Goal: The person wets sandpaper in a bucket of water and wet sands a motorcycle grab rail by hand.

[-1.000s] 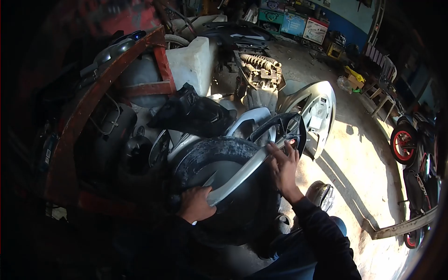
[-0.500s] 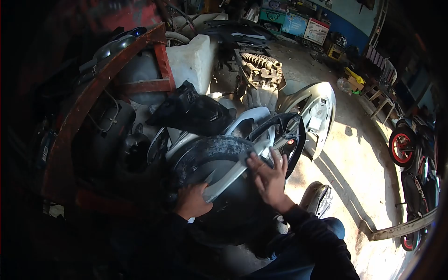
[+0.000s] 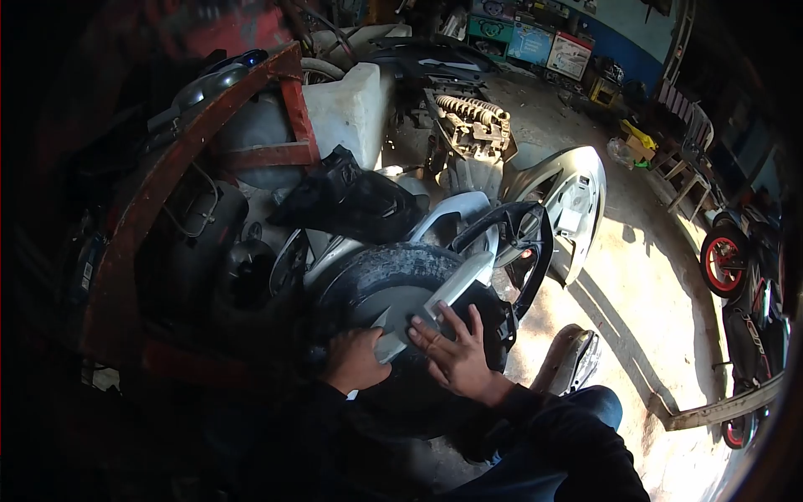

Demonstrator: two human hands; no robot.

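Note:
A long, narrow pale grey motorcycle body panel (image 3: pixel 468 278) slants over a black round tub (image 3: pixel 389 261) between my knees. My left hand (image 3: pixel 355 361) is closed around the panel's lower end, with the thumb on top. Halfway along it, my right hand (image 3: pixel 456 353) lies against the surface, fingers stretched and spread. The tub's rim is scuffed and whitish; its far part shows past the panel. Just beyond sits a black plastic frame piece (image 3: pixel 542 251), close to the panel's upper end.
Behind the tub lie a black plastic cover (image 3: pixel 355 201) and a pale curved fairing (image 3: pixel 585 180). A red metal frame (image 3: pixel 150 201) stands at left. A coil-spring shock absorber (image 3: pixel 470 109) rests farther back. A motorcycle with a red wheel (image 3: pixel 724 262) stands at right, beside a wooden beam (image 3: pixel 723 406).
My right hand has slid down along the panel toward my left hand, uncovering its upper end. My left hand keeps its grip at the lower end.

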